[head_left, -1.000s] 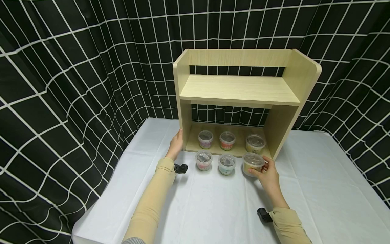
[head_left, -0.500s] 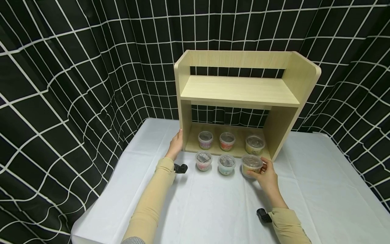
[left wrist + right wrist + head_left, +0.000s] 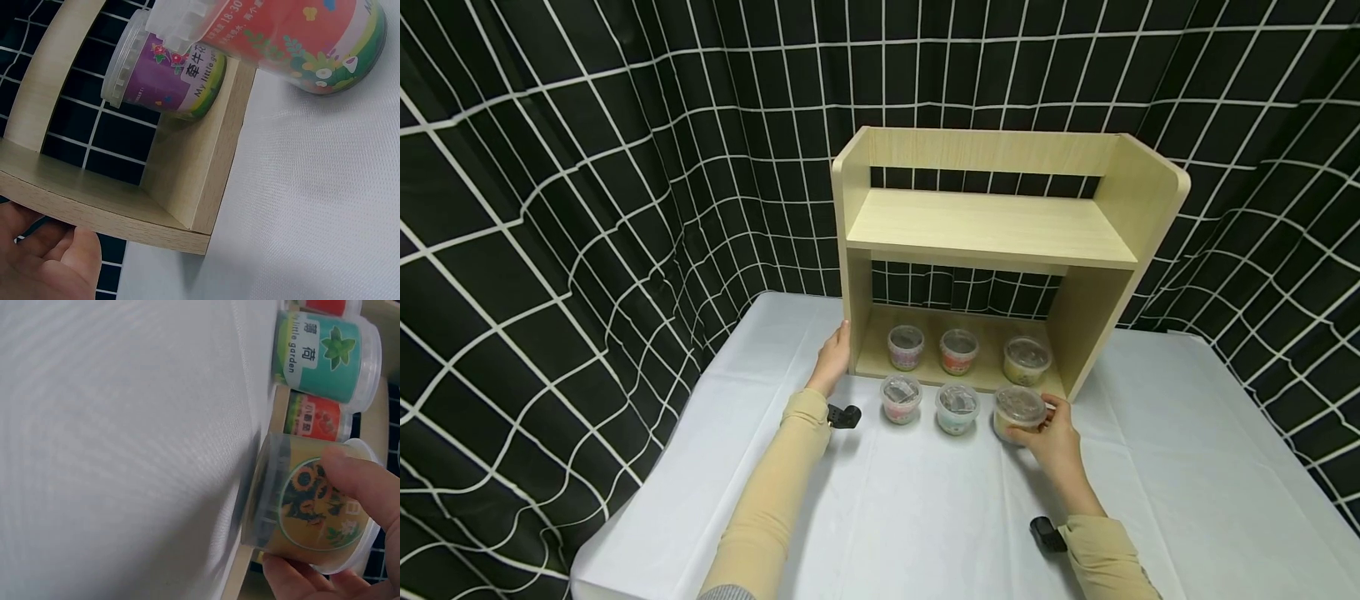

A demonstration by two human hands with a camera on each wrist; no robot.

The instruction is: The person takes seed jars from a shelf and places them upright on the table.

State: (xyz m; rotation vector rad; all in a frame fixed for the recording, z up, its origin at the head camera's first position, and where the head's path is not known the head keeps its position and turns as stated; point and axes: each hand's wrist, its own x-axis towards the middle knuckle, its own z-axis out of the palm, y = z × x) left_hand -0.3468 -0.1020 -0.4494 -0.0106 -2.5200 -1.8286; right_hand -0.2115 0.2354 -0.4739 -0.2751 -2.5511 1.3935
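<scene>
My right hand [image 3: 1058, 443] grips a clear-lidded plastic tub [image 3: 1017, 408] with a yellow sunflower label [image 3: 306, 494]. Thumb and fingers hold it from either side, in front of the shelf's lower right corner. Whether its base touches the cloth I cannot tell. My left hand [image 3: 831, 360] rests against the outer left side of the pale wooden shelf [image 3: 992, 225], with no fingers inside the panel. Left of the held tub stand a teal-labelled tub [image 3: 957, 410] and a red-labelled tub [image 3: 900, 400].
On the shelf's bottom board stand a purple tub [image 3: 906, 348], a red-orange tub [image 3: 958, 352] and a yellow tub [image 3: 1027, 360]. White cloth [image 3: 925, 517] covers the table. Black grid curtains [image 3: 587, 250] surround it.
The held tub has shifted slightly left and nearer to me, with my right hand still gripping it. My left hand stays at the shelf's side. The head view has tilted a little.
</scene>
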